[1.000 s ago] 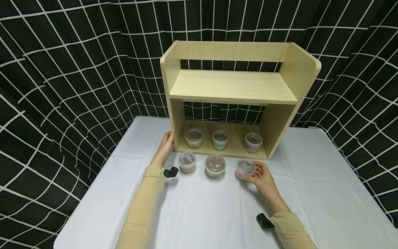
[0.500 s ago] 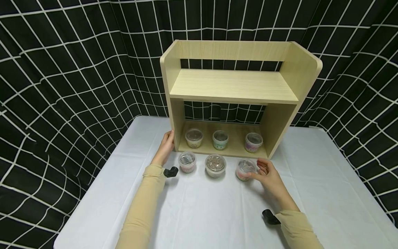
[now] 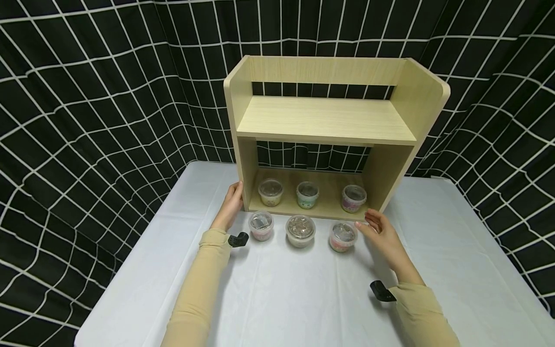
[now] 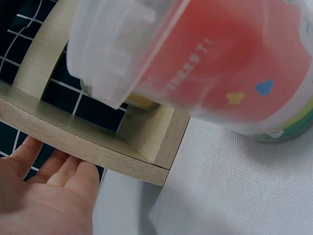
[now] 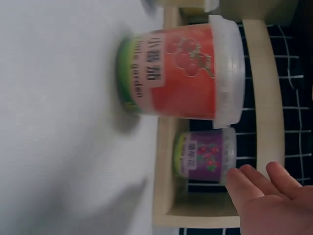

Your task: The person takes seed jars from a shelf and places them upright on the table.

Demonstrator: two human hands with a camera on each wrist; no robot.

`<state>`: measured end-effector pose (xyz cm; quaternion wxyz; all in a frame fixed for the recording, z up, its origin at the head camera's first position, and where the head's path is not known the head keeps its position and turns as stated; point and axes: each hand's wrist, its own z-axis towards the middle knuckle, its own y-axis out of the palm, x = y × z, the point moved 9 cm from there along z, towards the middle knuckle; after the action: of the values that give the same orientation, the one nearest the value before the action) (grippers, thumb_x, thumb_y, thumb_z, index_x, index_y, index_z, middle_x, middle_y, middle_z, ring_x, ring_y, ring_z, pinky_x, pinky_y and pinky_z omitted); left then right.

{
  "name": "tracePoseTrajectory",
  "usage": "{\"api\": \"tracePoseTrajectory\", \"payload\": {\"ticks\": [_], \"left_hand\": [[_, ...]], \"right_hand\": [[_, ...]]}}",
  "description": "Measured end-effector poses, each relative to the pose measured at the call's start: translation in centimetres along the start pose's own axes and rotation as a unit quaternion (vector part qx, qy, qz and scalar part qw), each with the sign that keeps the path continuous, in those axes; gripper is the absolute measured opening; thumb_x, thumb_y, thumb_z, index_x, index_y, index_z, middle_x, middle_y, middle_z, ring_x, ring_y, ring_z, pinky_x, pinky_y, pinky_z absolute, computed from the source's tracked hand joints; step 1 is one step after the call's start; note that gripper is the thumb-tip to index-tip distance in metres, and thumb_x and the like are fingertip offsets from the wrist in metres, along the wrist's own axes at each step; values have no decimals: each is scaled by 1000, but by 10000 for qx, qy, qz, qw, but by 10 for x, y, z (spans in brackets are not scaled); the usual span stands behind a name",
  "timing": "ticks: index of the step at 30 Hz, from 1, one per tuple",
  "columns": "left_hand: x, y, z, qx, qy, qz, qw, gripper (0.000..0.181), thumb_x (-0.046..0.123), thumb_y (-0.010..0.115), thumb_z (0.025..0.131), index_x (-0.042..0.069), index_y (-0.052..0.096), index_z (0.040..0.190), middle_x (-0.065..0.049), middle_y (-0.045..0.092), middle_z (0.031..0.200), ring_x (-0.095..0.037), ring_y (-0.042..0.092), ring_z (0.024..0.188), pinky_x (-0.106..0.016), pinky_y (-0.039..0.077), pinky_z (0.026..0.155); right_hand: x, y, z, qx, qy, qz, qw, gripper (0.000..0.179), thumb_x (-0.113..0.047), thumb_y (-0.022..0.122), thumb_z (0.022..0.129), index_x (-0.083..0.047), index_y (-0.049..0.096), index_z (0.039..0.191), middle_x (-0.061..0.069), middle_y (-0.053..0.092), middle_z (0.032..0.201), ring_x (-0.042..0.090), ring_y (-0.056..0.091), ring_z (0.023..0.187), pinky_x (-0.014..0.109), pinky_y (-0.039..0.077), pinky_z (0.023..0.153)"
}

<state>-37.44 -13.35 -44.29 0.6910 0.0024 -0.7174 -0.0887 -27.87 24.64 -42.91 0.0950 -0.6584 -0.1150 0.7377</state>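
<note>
The fingers [image 5: 240,186] of the right hand [image 3: 387,242] are loose and apart, and they no longer hold the red tub [image 3: 342,237]. It now stands by itself on the counter [image 3: 286,299] in front of the shelf [image 3: 325,118], so setting it down looks done. The left hand [image 3: 229,205] touches the shelf's side with loose fingers and pinches nothing.

The person wore plain beige sleeves [image 3: 193,284]; a small black device [image 3: 238,240] jutted from each cuff [image 3: 217,237], lower in frame.
</note>
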Motion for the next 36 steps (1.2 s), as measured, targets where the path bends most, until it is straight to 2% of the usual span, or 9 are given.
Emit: {"api": "tracePoseTrajectory", "payload": {"ticks": [5,10,14,19,24,32,36], "left_hand": [[-12,-6,9,146,53,149,9998,58,47,33,98,7,24,139,-14,29,139,-26,29,130,-36,19,109],[-14,-7,12,155,144,183,9996,60,49,34,98,7,24,139,-15,29,139,-25,30,130,-36,21,109],[-10,-4,10,21,155,51,9999,59,46,33,99,5,22,139,-19,26,141,-29,27,132,-36,20,109],[3,3,2,-184,166,-86,9997,56,38,31,101,0,18,139,-25,19,143,-33,20,134,-40,16,110],[9,5,-3,-191,166,-9,9997,54,35,29,102,-2,16,140,-26,19,143,-34,20,134,-40,16,110],[-14,-7,14,139,217,-2,9997,60,46,35,98,3,23,138,-19,28,140,-27,29,131,-34,22,108],[-15,-8,14,139,223,6,9997,60,46,35,98,3,23,138,-19,28,140,-28,29,131,-35,22,108]], "right_hand": [[-11,-2,8,-9,-50,3,10000,71,-20,60,92,9,17,140,31,24,141,40,23,131,47,19,108],[-22,-5,16,14,-170,-2,9999,72,-21,60,92,9,16,140,30,22,142,41,22,131,50,20,107],[-27,-7,21,50,-231,67,9997,73,-20,62,91,9,17,140,29,21,143,41,21,132,49,19,107],[-31,-7,27,1,-204,32,9998,77,-24,63,90,9,15,141,29,18,144,39,18,133,46,17,109],[-40,-4,32,-25,-169,85,9998,80,-23,64,89,8,13,142,28,16,145,38,16,134,46,16,109],[-35,-3,49,181,-116,261,9994,84,-25,66,88,5,11,144,25,17,146,38,16,134,46,18,109],[-33,-3,55,229,-104,119,9996,87,-28,67,87,6,10,144,25,15,146,37,14,135,45,17,109]]}}
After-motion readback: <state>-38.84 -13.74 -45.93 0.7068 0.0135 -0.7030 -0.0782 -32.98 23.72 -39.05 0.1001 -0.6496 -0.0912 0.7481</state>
